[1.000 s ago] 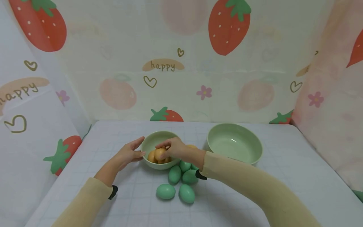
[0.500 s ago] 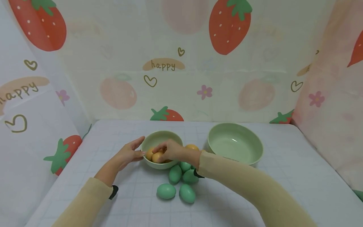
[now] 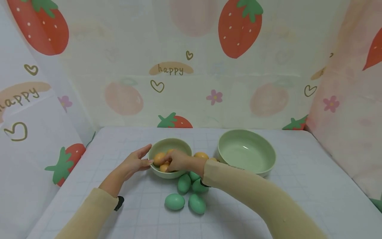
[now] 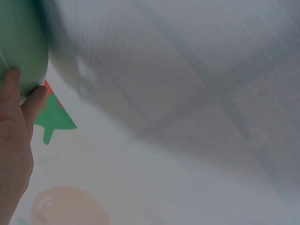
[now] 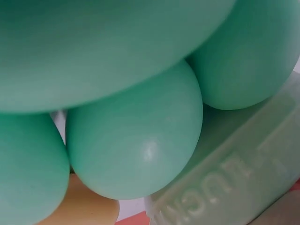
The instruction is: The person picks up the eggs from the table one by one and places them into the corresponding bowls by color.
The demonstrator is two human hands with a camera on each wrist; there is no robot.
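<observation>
In the head view a small pale green bowl [image 3: 179, 174] holds several orange eggs [image 3: 159, 158]. My left hand [image 3: 134, 164] touches the bowl's left side, fingers and thumb spread along its rim; the left wrist view shows two straight digits against the bowl wall [image 4: 28, 42]. Down inside the bowl, the curled fingers and thumb of my right hand [image 3: 178, 160] pinch an orange egg [image 3: 164, 167] lying against others. That hand and forearm hide the bowl's right part. Several green eggs [image 3: 183, 184] lie on the table below the right wrist; the right wrist view shows one green egg [image 5: 140, 136] close up.
A larger pale green bowl [image 3: 246, 151] stands at the right, with raised lettering on its wall. Between the bowls, partly behind the right forearm, an orange egg [image 3: 201, 155] lies on the white checked table [image 3: 298, 186]. Strawberry-print cloth [image 3: 238, 99] walls the back and sides.
My right hand has gone lower and slightly left inside the small bowl, carrying an orange egg down among the others, which have shifted. My left hand stays at the rim.
</observation>
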